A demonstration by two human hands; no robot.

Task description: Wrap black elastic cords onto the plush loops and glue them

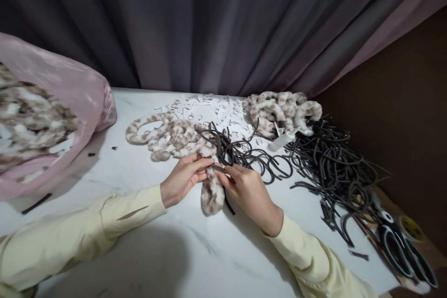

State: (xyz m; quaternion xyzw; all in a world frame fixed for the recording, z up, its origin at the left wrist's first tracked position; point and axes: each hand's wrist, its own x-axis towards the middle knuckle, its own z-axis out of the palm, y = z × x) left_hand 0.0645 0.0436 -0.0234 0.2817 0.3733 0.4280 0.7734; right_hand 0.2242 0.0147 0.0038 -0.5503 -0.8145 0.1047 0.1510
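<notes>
Pinched at its upper end by my left hand (185, 174), a brown-and-white furry loop (212, 199) hangs down to the table. My right hand (248, 192) is closed on a short piece of black cord (219, 168), whose tip meets the top of the furry loop between my fingertips. The exact join is partly covered by the fingers. Just beyond my hands lie a pile of furry loops (181, 134) and a tangle of loose black cords (232, 146).
A pink plastic bag (94, 88) of furry pieces stands at left. Paper scraps (214, 109), more furry loops (279, 109) and a white bottle (281, 140) lie at the back. To the right are a large heap of black cords (331, 163), scissors (396, 249) and a tape roll (411, 228).
</notes>
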